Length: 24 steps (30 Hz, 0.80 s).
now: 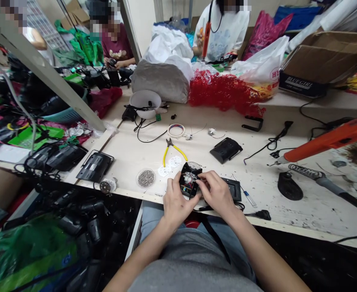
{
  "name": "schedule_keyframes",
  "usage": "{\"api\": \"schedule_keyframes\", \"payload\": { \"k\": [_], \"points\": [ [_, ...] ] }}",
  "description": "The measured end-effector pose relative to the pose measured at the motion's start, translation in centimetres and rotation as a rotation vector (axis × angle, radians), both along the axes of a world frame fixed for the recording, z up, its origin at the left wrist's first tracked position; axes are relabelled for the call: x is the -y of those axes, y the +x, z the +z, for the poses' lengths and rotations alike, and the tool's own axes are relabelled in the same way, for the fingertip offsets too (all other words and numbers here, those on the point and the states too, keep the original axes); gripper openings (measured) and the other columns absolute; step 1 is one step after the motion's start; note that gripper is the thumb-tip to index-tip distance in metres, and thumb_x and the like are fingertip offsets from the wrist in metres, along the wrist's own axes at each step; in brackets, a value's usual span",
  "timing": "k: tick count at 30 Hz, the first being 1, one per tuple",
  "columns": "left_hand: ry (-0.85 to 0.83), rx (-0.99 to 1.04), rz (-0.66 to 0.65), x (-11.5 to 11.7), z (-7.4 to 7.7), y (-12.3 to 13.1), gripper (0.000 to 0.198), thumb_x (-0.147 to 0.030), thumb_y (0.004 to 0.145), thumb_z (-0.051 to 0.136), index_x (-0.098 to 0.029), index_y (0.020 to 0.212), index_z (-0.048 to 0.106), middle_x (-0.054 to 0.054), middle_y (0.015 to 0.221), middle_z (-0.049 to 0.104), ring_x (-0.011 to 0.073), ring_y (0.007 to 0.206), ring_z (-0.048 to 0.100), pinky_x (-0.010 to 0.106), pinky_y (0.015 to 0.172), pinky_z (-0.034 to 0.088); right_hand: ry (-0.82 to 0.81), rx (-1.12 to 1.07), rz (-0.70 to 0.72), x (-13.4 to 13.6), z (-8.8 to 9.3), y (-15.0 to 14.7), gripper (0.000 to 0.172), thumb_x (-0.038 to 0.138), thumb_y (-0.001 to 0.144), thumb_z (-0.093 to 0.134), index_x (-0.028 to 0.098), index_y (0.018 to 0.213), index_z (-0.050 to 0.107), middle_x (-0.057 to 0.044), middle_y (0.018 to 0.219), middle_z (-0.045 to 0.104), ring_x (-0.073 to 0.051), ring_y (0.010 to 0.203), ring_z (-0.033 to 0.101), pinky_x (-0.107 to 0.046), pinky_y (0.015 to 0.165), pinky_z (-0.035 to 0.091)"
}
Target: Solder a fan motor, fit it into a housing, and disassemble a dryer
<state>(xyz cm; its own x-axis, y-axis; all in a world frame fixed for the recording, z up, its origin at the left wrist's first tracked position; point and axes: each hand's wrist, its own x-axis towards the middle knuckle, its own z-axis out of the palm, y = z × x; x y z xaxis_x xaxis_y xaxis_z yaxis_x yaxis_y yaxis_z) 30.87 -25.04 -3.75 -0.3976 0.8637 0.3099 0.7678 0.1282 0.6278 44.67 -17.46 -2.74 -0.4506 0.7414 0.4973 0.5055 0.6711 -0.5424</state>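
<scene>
Near the table's front edge, my left hand is wrapped round the left side of an opened black device housing. Wires, a small circuit board and a round grille show inside it. The fingers of my right hand press at the housing's right side, close to the wires. Whether a small part is between them, I cannot tell. Partly behind my right hand lies a black cover, with a blue-handled screwdriver beside it. Yellow-handled cutting pliers and a dish of small screws lie to the left.
An orange electric screwdriver and a coiled soldering-iron holder jut in from the right. Further back are a tape roll, a white bowl and red netting. Two black housings lie on the table. Co-workers sit opposite.
</scene>
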Motion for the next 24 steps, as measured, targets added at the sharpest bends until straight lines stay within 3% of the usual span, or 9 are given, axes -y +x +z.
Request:
{"api": "schedule_keyframes", "payload": {
  "k": [11, 18, 24],
  "points": [
    [0.076, 0.015, 0.035, -0.3, -0.9, 0.1, 0.053, -0.037, 0.071, 0.077, -0.017, 0.113, 0.051, 0.006, 0.096, 0.058, 0.0255, 0.09, 0.065, 0.038, 0.075, 0.055, 0.002, 0.057, 0.017, -0.6, -0.3, -0.5, 0.014, 0.02, 0.099, 0.049, 0.021, 0.088, 0.058, -0.004, 0.079, 0.066, -0.019, 0.073, 0.065, -0.03, 0.067, 0.052],
    [0.074, 0.036, 0.026, -0.4, -1.1, 0.1, 0.055, -0.037, 0.069, 0.079, -0.018, 0.112, 0.051, 0.005, 0.097, 0.057, 0.025, 0.09, 0.065, 0.038, 0.076, 0.056, 0.062, 0.083, 0.026, -0.7, -0.7, -0.6, 0.018, 0.02, 0.101, 0.043, 0.022, 0.087, 0.055, -0.004, 0.076, 0.064, -0.019, 0.07, 0.064, -0.031, 0.065, 0.05],
    [0.071, 0.054, 0.036, -0.5, -1.1, 0.0, 0.056, -0.039, 0.07, 0.079, -0.017, 0.113, 0.051, 0.006, 0.099, 0.057, 0.0259, 0.093, 0.065, 0.039, 0.077, 0.056, 0.162, 0.075, 0.013, -0.4, -0.1, -0.6, 0.018, 0.018, 0.102, 0.043, 0.02, 0.09, 0.055, -0.005, 0.076, 0.064, -0.019, 0.07, 0.063, -0.031, 0.065, 0.051]
  ]
}}
